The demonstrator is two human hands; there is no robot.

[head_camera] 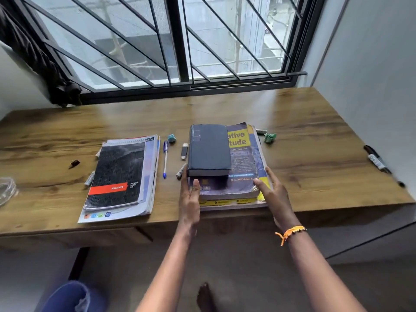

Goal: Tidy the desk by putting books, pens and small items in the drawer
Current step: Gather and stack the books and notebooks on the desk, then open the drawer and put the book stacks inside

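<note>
A dark blue hardback (209, 149) lies on top of a purple and yellow textbook (245, 161), which rests on a thin yellow book (227, 202) near the desk's front edge. My left hand (190, 199) presses flat against the stack's left side, thumb on the textbook cover. My right hand (273, 192) holds the stack's right front corner, fingers straight along its side. A second pile with a black spiral pad (117, 174) on top lies to the left. Between the piles lie a blue pen (165, 158), a USB stick (184, 151) and a small grey stick (180, 171).
The wooden desk (315, 140) stands under a barred window. On it lie a teal crumpled scrap (172, 138), a green crumpled scrap (269, 137), black markers (377, 161) at the right edge, a small dark clip (75, 163), another grey stick (89, 178) and clear plastic (6, 190) far left.
</note>
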